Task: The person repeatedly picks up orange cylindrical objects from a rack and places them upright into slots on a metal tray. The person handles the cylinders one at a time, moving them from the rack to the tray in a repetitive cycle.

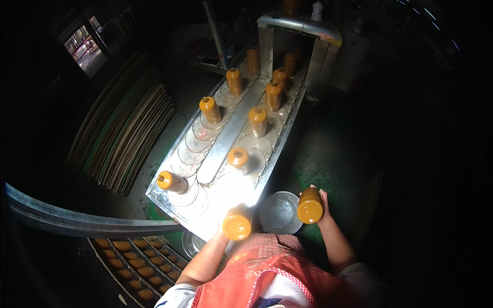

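My left hand (224,234) is closed around an orange-brown bottle (236,228) at the near end of the conveyor; its round base faces up and most of my fingers are hidden behind it. Farther right, beside a metal basin (267,210), my right hand (325,206) grips a second orange-brown bottle (310,209), also base up, with fingers wrapped round its side. Several similar bottles stand upright on the conveyor (215,167). The nearest ones are a bottle on the left lane (172,181) and a bottle on the right lane (238,158).
A metal arch (300,26) spans the conveyor's far end. Another metal basin (191,245) sits below its near left corner. At the lower left, a rack (109,262) holds rows of orange-brown pieces. A curved metal rail (97,222) runs above it. Stacked boards (123,123) lean left.
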Demonstrator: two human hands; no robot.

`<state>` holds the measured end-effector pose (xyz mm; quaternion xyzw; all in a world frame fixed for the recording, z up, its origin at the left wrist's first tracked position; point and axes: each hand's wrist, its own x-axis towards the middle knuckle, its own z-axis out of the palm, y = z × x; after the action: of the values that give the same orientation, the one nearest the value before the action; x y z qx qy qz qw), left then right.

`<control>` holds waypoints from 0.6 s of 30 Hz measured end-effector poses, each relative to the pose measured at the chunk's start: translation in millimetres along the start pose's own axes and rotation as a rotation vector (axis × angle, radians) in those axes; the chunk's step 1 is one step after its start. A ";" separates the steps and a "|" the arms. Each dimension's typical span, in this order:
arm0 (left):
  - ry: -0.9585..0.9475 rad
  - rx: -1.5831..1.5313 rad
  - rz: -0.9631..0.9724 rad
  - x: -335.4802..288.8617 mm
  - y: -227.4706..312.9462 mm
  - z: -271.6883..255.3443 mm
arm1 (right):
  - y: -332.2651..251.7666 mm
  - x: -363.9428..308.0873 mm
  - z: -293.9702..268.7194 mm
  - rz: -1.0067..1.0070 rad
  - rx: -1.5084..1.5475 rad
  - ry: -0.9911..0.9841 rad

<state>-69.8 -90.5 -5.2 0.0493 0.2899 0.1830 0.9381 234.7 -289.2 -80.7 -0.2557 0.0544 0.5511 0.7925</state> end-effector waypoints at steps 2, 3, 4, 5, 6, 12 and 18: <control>0.177 0.252 0.272 -32.1 34.8 8.4 | -14.7 6.7 45.0 -0.186 -0.360 0.157; 0.464 0.422 0.461 -51.1 46.7 10.7 | -11.4 7.6 71.6 -0.309 -0.562 0.097; 0.443 0.642 0.548 -51.8 60.1 13.7 | -15.3 16.4 98.6 -0.380 -0.798 0.048; 0.546 0.818 0.615 -57.0 69.6 14.3 | -12.8 26.5 124.9 -0.489 -1.026 -0.098; 0.487 1.058 0.786 -53.8 73.2 14.2 | -4.9 41.5 150.1 -0.715 -1.316 -0.208; 0.752 1.743 1.084 -12.3 52.9 12.5 | 107.7 107.2 210.4 -0.778 -1.646 -0.428; 0.721 1.926 0.961 40.6 19.8 41.8 | 122.4 148.8 203.4 -0.689 -1.892 -0.340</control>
<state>-21.6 -56.4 12.0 0.8010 0.5143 0.2283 0.2044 142.1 -36.7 -2.1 -0.6970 -0.5931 0.1392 0.3782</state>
